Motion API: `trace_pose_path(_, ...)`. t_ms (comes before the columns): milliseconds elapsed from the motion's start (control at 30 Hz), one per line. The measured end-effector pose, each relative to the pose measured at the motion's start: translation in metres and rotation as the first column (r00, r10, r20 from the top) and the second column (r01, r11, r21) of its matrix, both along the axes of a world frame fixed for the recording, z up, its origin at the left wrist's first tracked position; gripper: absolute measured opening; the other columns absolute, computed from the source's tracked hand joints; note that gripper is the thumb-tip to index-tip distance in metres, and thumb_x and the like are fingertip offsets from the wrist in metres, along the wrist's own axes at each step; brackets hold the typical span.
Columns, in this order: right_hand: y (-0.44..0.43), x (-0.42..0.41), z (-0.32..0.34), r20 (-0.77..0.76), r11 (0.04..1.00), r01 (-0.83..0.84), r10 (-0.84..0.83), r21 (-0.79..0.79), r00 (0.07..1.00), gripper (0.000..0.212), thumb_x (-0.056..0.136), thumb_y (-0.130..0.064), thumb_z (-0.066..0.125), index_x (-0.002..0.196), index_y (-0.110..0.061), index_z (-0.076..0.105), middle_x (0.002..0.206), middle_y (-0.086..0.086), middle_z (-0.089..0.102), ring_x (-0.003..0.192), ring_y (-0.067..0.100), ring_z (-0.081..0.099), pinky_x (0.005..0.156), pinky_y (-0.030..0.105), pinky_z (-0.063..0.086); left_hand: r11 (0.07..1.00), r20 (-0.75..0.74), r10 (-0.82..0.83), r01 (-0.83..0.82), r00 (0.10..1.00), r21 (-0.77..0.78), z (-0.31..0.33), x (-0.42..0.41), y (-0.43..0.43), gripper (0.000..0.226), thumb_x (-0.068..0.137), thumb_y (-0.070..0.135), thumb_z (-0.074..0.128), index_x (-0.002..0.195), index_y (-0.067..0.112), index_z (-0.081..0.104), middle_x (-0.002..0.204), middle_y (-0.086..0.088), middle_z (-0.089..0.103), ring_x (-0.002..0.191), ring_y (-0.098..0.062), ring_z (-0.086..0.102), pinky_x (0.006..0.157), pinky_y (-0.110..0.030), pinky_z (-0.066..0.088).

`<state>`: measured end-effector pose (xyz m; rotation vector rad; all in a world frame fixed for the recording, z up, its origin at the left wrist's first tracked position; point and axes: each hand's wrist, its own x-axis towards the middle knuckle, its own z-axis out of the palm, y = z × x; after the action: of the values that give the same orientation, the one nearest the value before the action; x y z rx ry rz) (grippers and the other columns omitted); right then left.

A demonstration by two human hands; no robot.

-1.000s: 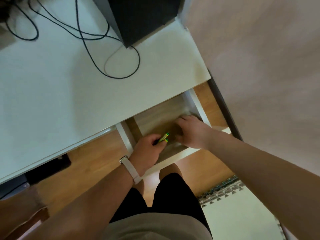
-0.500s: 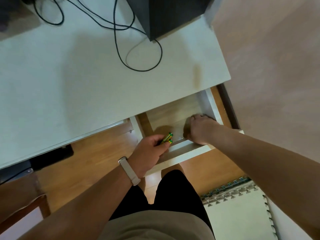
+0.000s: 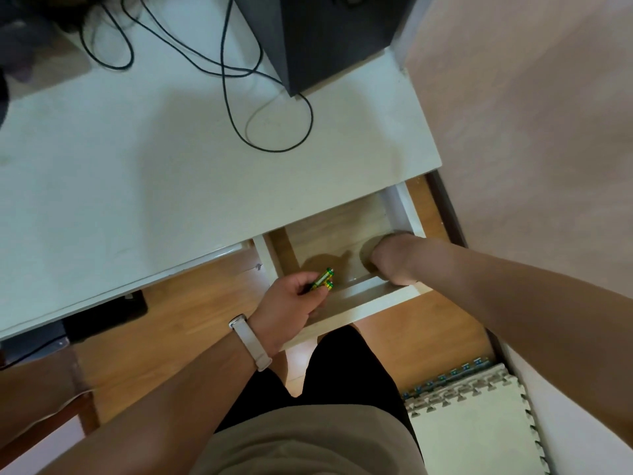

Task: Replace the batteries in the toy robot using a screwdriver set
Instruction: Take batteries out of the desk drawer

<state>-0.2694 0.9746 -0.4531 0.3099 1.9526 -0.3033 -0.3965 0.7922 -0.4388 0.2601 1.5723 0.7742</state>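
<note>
Fetching supplies: left hand (image 3: 291,299) pinches batteries (image 3: 323,280) over the drawer (image 3: 359,303) (right hand's (image 3: 394,258) grip is hidden inside); next, probably shut it.

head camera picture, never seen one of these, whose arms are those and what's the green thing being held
There is no machine here. A person wears a wide-angle camera on the head, so the single picture looks down past their own arms. They are at a white desk whose white drawer with a pale wooden bottom is pulled open. The left hand, with a white band on its wrist, pinches small green-and-yellow batteries over the drawer's front edge. The right hand reaches down into the drawer's front right corner. Its fingers are hidden, so I cannot tell whether it holds anything. On the desk lie thin black cables and a dark box. No toy robot or screwdriver shows.
</note>
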Motion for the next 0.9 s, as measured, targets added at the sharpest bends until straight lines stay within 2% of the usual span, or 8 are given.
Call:
trace_pose_path(133,0.001,0.012,0.003,-0.111,0.988,0.147,-0.151,-0.049,0.982,0.021,0.090,-0.002,0.054,0.105,-0.010,0.066,0.100,0.005,0.068,0.086,0.021,0.066,0.079,0.034,0.057,0.999,-0.051,0.029,-0.031,0.998,-0.024,0.011,0.000,0.006,0.016,0.095,0.014,0.063,0.094,0.028,0.071,0.093,-0.008,0.073,0.080,-0.015,0.061,0.077,-0.033,0.051)
trace_pose_path(200,0.002,0.017,0.004,-0.153,0.923,0.350,-0.374,-0.162,0.915,0.030,0.091,-0.004,0.051,0.118,-0.014,0.061,0.113,0.003,0.062,0.086,0.017,0.062,0.074,0.030,0.055,0.997,-0.056,0.068,-0.069,0.996,-0.021,0.018,-0.001,0.010,0.015,0.094,0.013,0.063,0.095,0.026,0.071,0.087,-0.001,0.073,0.082,-0.014,0.064,0.077,-0.031,0.050)
trace_pose_path(267,-0.001,0.021,0.011,-0.166,0.778,0.540,-0.607,-0.321,0.777,0.028,0.097,-0.013,0.048,0.122,-0.023,0.057,0.116,-0.002,0.055,0.084,0.012,0.059,0.068,0.024,0.051,0.992,-0.050,0.124,-0.125,0.991,-0.024,0.027,0.000,0.017,0.015,0.094,0.012,0.063,0.097,0.024,0.071,0.084,0.000,0.073,0.080,-0.014,0.067,0.081,-0.035,0.052)
trace_pose_path(400,-0.017,0.031,0.024,-0.132,0.443,0.765,-0.890,-0.467,0.435,0.019,0.094,-0.021,0.057,0.109,-0.033,0.060,0.116,0.003,0.062,0.096,0.023,0.065,0.078,0.036,0.054,0.989,-0.087,0.145,-0.147,0.986,-0.028,0.045,0.003,0.026,0.016,0.095,0.014,0.062,0.096,0.026,0.072,0.080,0.004,0.073,0.081,-0.016,0.067,0.083,-0.039,0.053)
trace_pose_path(467,-0.023,0.035,0.032,-0.123,0.315,0.802,-0.948,-0.508,0.294,0.018,0.094,-0.021,0.059,0.105,-0.034,0.062,0.115,0.001,0.062,0.097,0.022,0.065,0.078,0.031,0.054,0.988,-0.096,0.146,-0.150,0.985,-0.029,0.055,0.005,0.028,0.016,0.096,0.013,0.061,0.096,0.024,0.072,0.078,0.005,0.073,0.083,-0.018,0.066,0.081,-0.038,0.052)
trace_pose_path(600,-0.033,0.037,0.053,0.130,-0.177,0.764,-0.984,-0.620,-0.123,0.019,0.093,-0.010,0.062,0.108,-0.020,0.065,0.111,0.007,0.057,0.093,0.021,0.064,0.076,0.030,0.059,0.988,-0.110,0.150,-0.153,0.982,-0.015,0.076,0.007,0.032,0.014,0.097,0.011,0.058,0.097,0.018,0.070,0.085,-0.001,0.069,0.081,-0.016,0.064,0.069,-0.026,0.052)
trace_pose_path(733,-0.046,0.032,0.080,0.138,-0.340,0.699,-0.934,-0.629,-0.330,0.020,0.091,-0.008,0.063,0.108,-0.018,0.065,0.115,0.011,0.054,0.088,0.019,0.063,0.066,0.024,0.056,0.994,-0.119,0.105,-0.104,0.987,0.015,0.095,0.003,0.032,0.013,0.097,0.014,0.058,0.105,0.011,0.069,0.086,-0.003,0.067,0.075,-0.010,0.065,0.066,-0.022,0.053)
trace_pose_path(900,-0.073,0.029,0.108,0.104,-0.425,0.637,-0.873,-0.643,-0.477,0.024,0.087,-0.006,0.064,0.106,-0.021,0.065,0.110,0.014,0.059,0.084,0.019,0.066,0.071,0.028,0.059,0.999,-0.079,0.023,-0.020,0.997,0.037,0.102,-0.009,0.033,0.012,0.098,0.014,0.058,0.101,0.011,0.069,0.076,-0.003,0.064,0.075,-0.015,0.061,0.067,-0.025,0.053)
